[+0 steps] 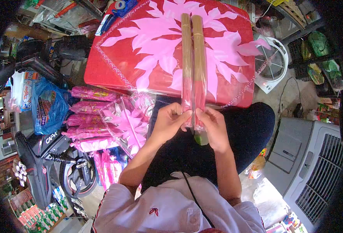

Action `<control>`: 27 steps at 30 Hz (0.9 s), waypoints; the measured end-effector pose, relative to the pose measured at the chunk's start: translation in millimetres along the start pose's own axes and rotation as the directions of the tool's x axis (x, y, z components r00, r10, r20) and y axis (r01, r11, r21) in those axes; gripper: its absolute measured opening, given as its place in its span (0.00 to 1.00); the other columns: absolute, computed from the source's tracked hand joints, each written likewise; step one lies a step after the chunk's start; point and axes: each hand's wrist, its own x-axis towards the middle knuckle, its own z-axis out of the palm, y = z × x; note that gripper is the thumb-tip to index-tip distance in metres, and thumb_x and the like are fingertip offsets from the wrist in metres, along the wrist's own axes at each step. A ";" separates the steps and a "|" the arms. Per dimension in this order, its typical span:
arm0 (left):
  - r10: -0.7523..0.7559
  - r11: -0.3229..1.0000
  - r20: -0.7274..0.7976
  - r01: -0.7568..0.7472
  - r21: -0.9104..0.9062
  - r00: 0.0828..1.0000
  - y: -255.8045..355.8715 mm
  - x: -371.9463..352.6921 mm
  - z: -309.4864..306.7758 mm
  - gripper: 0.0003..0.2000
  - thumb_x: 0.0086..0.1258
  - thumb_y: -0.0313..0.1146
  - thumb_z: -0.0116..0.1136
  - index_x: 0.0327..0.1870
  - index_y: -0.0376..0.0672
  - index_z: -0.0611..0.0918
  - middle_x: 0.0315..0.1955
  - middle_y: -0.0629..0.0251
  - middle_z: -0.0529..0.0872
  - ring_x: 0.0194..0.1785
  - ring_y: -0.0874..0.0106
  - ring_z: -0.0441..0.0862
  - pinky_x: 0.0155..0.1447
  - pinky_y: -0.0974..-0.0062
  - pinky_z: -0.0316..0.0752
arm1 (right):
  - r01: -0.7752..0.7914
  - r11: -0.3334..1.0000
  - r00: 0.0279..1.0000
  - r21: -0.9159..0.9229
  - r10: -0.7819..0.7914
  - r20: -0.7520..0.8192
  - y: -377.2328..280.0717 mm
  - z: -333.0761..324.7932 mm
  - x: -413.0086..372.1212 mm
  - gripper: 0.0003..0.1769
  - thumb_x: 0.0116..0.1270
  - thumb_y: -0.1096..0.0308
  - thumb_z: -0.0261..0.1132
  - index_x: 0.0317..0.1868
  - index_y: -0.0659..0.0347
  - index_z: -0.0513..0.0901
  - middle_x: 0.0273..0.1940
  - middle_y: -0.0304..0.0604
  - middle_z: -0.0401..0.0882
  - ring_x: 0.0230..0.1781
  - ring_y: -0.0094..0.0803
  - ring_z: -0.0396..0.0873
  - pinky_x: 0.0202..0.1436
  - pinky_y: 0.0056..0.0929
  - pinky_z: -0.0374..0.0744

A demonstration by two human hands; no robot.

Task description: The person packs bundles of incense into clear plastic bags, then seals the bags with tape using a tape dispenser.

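Two long bundles of thin sticks in clear plastic, the left bundle (186, 50) and the right bundle (198, 50), lie side by side on a clear sheet printed with pink leaves (156, 37). Tan at the far part, the sticks turn pink-red near me. The sheet covers a red table top (101, 72). My left hand (174, 119) pinches the near end of the left bundle. At the near end of the right bundle, my right hand (211, 124) is closed with thumb and fingers. Both hands are just off the table's near edge, thumbs close together.
Pink wrapped packages (90, 119) are stacked at the left, beside a blue plastic bag (49, 106) and a small motorbike or scooter (78, 174). A tape dispenser (121, 7) sits at the table's far left. To the right are a white fan (272, 64) and a grey appliance (307, 163).
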 end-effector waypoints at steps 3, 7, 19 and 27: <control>-0.050 0.999 0.014 0.050 -0.005 0.999 4.7 1.3 3.7 0.08 0.79 0.30 0.66 0.38 0.36 0.83 0.33 0.66 0.87 0.30 0.82 0.82 0.30 0.80 0.81 | 0.055 0.997 0.998 -0.062 -0.055 -0.003 4.2 -2.7 0.9 0.10 0.78 0.64 0.71 0.44 0.63 0.89 0.33 0.29 0.84 0.31 0.14 0.76 0.36 0.19 0.74; -0.075 0.996 -0.005 0.075 -0.044 0.997 12.4 1.1 8.1 0.07 0.79 0.29 0.67 0.40 0.37 0.84 0.31 0.68 0.87 0.29 0.83 0.80 0.29 0.80 0.78 | 0.050 0.998 0.998 -0.025 -0.051 -0.028 0.3 2.2 0.9 0.11 0.79 0.63 0.70 0.44 0.64 0.89 0.35 0.31 0.86 0.34 0.14 0.78 0.39 0.20 0.76; -0.029 0.996 -0.036 0.026 -0.086 0.999 0.6 3.8 4.2 0.08 0.78 0.31 0.68 0.36 0.40 0.84 0.27 0.71 0.86 0.26 0.83 0.78 0.31 0.81 0.73 | 0.079 0.989 0.997 -0.128 -0.080 -0.006 -7.0 2.7 2.5 0.11 0.77 0.63 0.71 0.45 0.65 0.89 0.34 0.32 0.87 0.32 0.14 0.78 0.37 0.18 0.76; -0.013 0.995 -0.036 0.009 -0.102 0.999 -4.2 4.5 0.4 0.07 0.78 0.30 0.69 0.37 0.38 0.87 0.27 0.71 0.87 0.27 0.83 0.78 0.32 0.82 0.73 | 0.082 0.989 0.996 -0.126 -0.085 -0.019 -5.8 6.1 3.1 0.10 0.78 0.65 0.71 0.42 0.64 0.88 0.34 0.31 0.86 0.32 0.13 0.77 0.36 0.18 0.75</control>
